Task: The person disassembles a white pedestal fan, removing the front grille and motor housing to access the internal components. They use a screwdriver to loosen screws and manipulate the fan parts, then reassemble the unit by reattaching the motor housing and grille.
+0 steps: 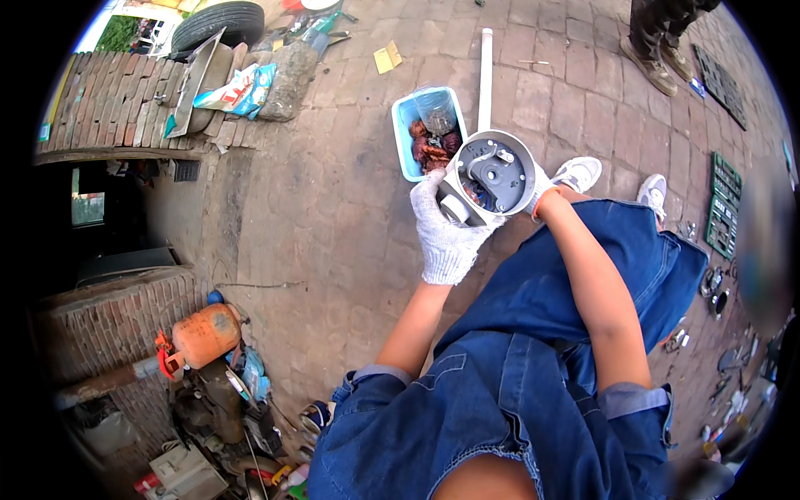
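Note:
Both my hands wear white knit gloves. Between them is a round white appliance housing (pixel 531 158), its open end facing up, with a dark grey inner plate (pixel 504 193), a small post and some wires inside. My left hand (pixel 446 233) grips its near left side, beside a white round knob (pixel 454 208). On the right side my right hand (pixel 542 188) holds the housing; most of its fingers are hidden behind it. A white tube (pixel 486 79) extends from the housing's far side. Just left of it sits a light blue basin (pixel 404 137) holding reddish-brown pieces (pixel 433 156) and a clear plastic bag (pixel 436 108).
A person in dark trousers (pixel 654 33) stands at the far right near a dark tool case (pixel 719 87). A green socket case (pixel 723 204) and scattered tools lie on the right. At left are an orange gas cylinder (pixel 207 335), a brick wall (pixel 108 100) and a tyre (pixel 218 27).

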Demonstrator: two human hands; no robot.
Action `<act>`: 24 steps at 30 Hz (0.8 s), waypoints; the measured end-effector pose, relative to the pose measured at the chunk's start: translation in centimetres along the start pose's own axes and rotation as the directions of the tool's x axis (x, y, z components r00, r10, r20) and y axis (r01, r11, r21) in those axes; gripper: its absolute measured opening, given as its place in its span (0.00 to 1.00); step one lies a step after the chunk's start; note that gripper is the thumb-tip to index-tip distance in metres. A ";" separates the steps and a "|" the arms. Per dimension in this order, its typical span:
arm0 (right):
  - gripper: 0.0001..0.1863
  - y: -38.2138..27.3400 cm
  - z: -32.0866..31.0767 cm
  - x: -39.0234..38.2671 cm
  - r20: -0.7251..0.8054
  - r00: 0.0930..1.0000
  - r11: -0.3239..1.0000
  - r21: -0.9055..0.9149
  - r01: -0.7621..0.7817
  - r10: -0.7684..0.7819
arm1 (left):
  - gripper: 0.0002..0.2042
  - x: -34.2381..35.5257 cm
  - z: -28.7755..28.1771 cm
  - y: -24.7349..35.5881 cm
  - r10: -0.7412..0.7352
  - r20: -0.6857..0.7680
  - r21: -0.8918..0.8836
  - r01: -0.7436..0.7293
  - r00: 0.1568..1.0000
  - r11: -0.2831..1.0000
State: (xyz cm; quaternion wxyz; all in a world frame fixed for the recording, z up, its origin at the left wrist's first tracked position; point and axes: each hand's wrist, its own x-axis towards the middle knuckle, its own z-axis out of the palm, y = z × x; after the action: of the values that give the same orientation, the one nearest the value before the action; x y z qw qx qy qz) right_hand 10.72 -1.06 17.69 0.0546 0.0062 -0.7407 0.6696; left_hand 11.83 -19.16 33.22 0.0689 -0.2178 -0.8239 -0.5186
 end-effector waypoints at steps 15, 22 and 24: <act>0.11 -19.9 -4.5 0.3 -0.280 0.959 0.983 -0.158 -0.091 0.043 | 0.46 0.8 -1.1 -1.8 0.069 0.024 0.282 -0.073 0.997 0.957; 0.09 -17.4 -3.2 1.0 0.019 0.944 0.804 -0.518 0.291 -0.330 | 0.46 1.0 -0.1 -1.6 0.066 0.029 0.324 -0.072 0.997 0.943; 0.09 -17.9 -4.1 0.7 -0.010 0.940 0.850 -0.430 0.304 -0.342 | 0.45 1.1 -0.2 -1.8 0.053 0.023 0.352 -0.058 0.998 0.934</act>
State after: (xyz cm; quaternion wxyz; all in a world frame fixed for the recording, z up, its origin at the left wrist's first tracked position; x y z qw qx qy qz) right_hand 11.75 1.23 35.89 0.1983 0.0899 -0.8531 0.4741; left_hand 10.05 -19.65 32.18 0.1160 -0.2288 -0.8974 -0.3590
